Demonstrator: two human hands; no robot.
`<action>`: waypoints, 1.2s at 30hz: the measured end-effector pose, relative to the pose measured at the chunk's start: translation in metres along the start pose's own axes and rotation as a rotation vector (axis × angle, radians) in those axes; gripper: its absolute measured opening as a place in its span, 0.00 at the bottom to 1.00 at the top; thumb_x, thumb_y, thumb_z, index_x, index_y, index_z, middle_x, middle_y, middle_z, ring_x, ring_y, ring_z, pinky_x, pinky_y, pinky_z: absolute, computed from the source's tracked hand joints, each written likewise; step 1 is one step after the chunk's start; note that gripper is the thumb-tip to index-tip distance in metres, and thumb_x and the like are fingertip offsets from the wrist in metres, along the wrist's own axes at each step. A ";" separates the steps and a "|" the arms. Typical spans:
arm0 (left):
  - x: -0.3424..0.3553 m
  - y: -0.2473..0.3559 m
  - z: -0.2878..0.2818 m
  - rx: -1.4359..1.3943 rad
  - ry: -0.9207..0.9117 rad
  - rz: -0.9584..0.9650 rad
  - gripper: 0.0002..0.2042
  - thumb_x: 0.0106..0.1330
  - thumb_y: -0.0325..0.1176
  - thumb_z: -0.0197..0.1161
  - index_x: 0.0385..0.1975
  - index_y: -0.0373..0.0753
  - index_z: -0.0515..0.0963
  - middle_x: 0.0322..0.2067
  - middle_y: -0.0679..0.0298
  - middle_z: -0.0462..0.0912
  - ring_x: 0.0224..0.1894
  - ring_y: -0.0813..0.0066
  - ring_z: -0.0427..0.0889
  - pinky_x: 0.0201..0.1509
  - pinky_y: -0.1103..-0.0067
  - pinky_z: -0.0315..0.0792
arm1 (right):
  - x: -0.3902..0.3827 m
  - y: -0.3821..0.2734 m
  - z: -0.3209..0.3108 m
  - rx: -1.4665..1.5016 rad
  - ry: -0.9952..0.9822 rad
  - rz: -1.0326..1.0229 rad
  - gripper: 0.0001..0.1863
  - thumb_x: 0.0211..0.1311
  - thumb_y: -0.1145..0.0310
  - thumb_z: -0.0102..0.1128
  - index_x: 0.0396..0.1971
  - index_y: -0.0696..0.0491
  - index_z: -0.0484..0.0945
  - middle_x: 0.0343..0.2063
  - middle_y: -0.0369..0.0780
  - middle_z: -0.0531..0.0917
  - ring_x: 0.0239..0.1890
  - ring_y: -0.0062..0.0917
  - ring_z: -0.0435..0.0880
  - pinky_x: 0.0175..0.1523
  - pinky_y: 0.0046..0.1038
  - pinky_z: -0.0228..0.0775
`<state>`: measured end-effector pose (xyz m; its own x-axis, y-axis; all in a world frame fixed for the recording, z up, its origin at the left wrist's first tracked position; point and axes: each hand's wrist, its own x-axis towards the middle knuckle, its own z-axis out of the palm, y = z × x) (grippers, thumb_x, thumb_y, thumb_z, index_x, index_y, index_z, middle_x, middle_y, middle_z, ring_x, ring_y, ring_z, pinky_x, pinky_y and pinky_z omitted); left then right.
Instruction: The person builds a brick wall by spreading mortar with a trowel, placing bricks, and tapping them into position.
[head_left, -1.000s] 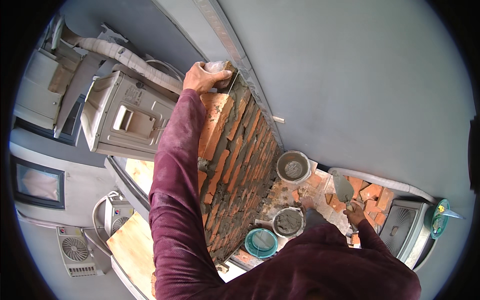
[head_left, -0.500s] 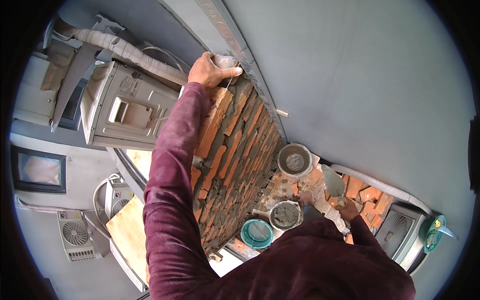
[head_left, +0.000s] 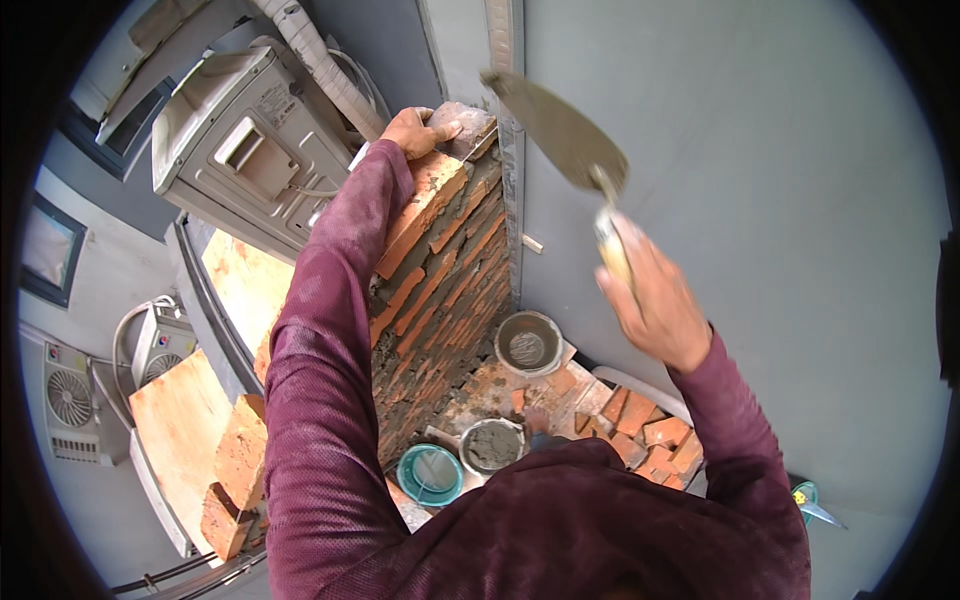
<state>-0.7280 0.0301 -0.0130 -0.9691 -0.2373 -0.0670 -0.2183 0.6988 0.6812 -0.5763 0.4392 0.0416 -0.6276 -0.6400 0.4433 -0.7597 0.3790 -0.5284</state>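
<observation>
Brickwork (head_left: pixel 440 270) stands many courses high beside the grey wall, my left hand (head_left: pixel 415 130) gripping the mortared top brick (head_left: pixel 460 122) in place, my right hand (head_left: pixel 655 305) clutching the raised trowel (head_left: pixel 560 130), joints unfinished.

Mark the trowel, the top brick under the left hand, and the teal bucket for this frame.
trowel (head_left: pixel 560 125), head view, middle of the flat metal blade.
top brick (head_left: pixel 462 122), head view, its mortar-smeared grey upper face beside the left hand's fingers.
teal bucket (head_left: pixel 402 482), head view, left side of its round rim.
</observation>
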 end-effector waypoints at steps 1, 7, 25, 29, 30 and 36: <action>0.000 -0.002 -0.001 -0.066 -0.019 -0.011 0.38 0.54 0.52 0.72 0.58 0.28 0.71 0.53 0.48 0.78 0.55 0.60 0.78 0.62 0.74 0.67 | 0.028 -0.002 0.001 -0.043 0.026 -0.065 0.26 0.64 0.70 0.55 0.58 0.66 0.64 0.50 0.57 0.75 0.51 0.51 0.76 0.56 0.39 0.68; -0.026 0.037 0.001 0.045 0.189 -0.087 0.40 0.48 0.50 0.77 0.56 0.30 0.71 0.53 0.49 0.77 0.57 0.60 0.76 0.61 0.74 0.68 | 0.174 -0.009 0.021 -0.221 -0.254 0.087 0.17 0.69 0.62 0.45 0.41 0.64 0.69 0.32 0.55 0.79 0.36 0.50 0.79 0.44 0.44 0.71; -0.040 0.038 0.015 0.107 0.302 -0.021 0.33 0.49 0.53 0.75 0.48 0.33 0.78 0.48 0.49 0.81 0.52 0.55 0.80 0.57 0.68 0.73 | 0.236 -0.003 0.043 -0.825 -0.469 -0.270 0.15 0.65 0.62 0.50 0.41 0.60 0.74 0.24 0.45 0.79 0.24 0.33 0.81 0.29 0.32 0.77; -0.036 0.017 0.026 0.139 0.527 0.155 0.26 0.50 0.51 0.74 0.39 0.35 0.79 0.42 0.44 0.81 0.50 0.46 0.78 0.52 0.63 0.74 | 0.243 0.025 0.051 -1.034 -0.329 -0.614 0.14 0.57 0.65 0.52 0.36 0.60 0.77 0.28 0.45 0.79 0.30 0.33 0.80 0.32 0.32 0.75; -0.037 0.017 0.025 0.150 0.580 0.202 0.26 0.50 0.51 0.74 0.37 0.33 0.79 0.40 0.44 0.81 0.48 0.45 0.79 0.50 0.62 0.74 | 0.247 0.024 0.055 -0.884 -0.435 -0.423 0.15 0.61 0.64 0.50 0.37 0.60 0.76 0.25 0.45 0.78 0.25 0.32 0.79 0.29 0.32 0.75; -0.042 0.027 0.021 0.126 0.486 0.106 0.25 0.48 0.48 0.75 0.35 0.31 0.80 0.40 0.44 0.82 0.48 0.48 0.80 0.51 0.65 0.75 | 0.256 0.037 0.053 -1.216 -0.203 -0.922 0.11 0.54 0.68 0.52 0.28 0.59 0.79 0.30 0.44 0.81 0.35 0.34 0.81 0.36 0.33 0.76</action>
<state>-0.6954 0.0732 -0.0076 -0.8281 -0.4261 0.3644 -0.1631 0.8050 0.5704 -0.7561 0.2536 0.0976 0.0796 -0.9899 0.1175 -0.5965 0.0472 0.8012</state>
